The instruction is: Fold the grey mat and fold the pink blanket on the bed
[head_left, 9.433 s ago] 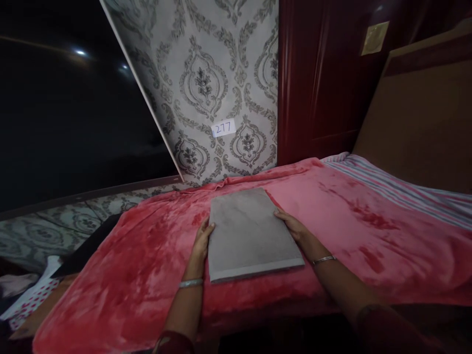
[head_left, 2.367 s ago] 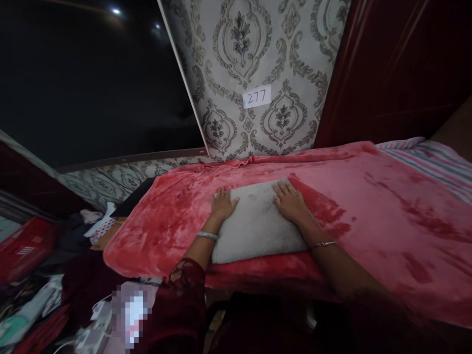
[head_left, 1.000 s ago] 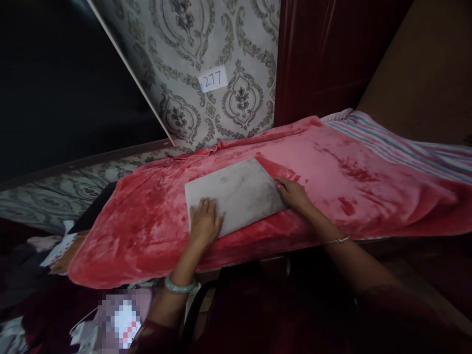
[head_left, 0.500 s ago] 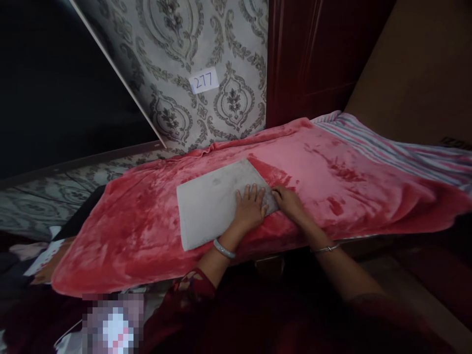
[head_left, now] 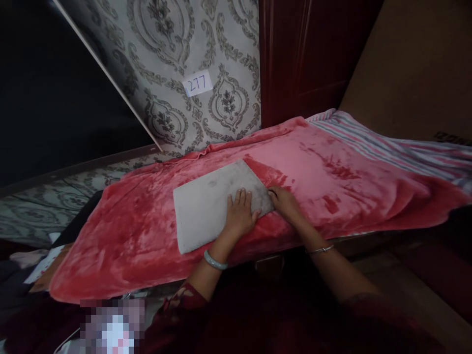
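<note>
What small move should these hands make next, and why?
Perhaps sweep the left hand leftward to smooth the gray plush cloth: that hand lies spread on top, while the right hand, at the cloth's right edge, could steady it.

Red plush blanket (head_left: 121, 236) spread out, grey cloth (head_left: 202, 209) flat on it, striped cloth (head_left: 387, 150) adjoining.
</note>
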`<action>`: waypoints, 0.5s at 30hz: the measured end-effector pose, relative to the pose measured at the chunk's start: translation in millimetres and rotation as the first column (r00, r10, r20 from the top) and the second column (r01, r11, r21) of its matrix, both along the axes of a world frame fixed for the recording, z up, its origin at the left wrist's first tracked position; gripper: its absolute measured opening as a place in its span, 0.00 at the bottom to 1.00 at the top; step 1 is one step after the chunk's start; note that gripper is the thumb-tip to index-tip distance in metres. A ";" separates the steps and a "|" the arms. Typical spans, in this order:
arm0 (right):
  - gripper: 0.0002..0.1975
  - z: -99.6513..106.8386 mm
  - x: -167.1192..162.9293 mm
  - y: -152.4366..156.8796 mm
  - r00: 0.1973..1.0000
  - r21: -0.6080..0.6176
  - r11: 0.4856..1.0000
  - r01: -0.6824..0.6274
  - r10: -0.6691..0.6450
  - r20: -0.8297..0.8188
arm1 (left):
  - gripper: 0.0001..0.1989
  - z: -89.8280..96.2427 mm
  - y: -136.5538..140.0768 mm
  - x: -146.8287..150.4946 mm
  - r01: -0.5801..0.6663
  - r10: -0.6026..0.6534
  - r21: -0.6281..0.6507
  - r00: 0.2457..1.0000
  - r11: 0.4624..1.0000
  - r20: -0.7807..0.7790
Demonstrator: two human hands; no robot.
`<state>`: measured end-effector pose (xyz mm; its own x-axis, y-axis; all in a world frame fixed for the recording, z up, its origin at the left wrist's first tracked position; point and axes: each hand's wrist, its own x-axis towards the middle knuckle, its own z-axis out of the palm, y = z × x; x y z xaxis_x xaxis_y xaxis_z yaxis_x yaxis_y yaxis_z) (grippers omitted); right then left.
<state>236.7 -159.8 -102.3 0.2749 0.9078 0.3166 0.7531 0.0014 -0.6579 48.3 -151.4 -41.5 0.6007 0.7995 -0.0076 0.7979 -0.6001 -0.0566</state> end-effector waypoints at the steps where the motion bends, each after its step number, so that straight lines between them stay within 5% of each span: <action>1: 0.14 -1.1 0.6 0.1 1.000 0.014 1.000 0.001 -0.001 -0.016 | 0.35 1.1 -2.9 -1.0 -0.028 0.028 0.000 1.000 1.000 0.006; 3: 0.15 -3.8 2.3 0.6 0.998 0.044 0.999 0.004 -0.002 -0.059 | 0.36 1.3 -8.5 0.7 -0.032 0.032 0.016 0.999 0.999 0.030; 8: 0.15 -9.3 8.4 2.4 0.981 0.142 0.990 -0.012 0.039 -0.189 | 0.36 -11.2 -15.4 16.6 0.231 -0.238 0.113 0.970 0.966 0.045; 15: 0.14 -6.6 8.1 -1.4 0.976 0.181 0.983 -0.039 0.077 -0.206 | 0.38 -22.0 -14.8 18.4 0.261 -0.267 0.135 0.963 0.956 0.027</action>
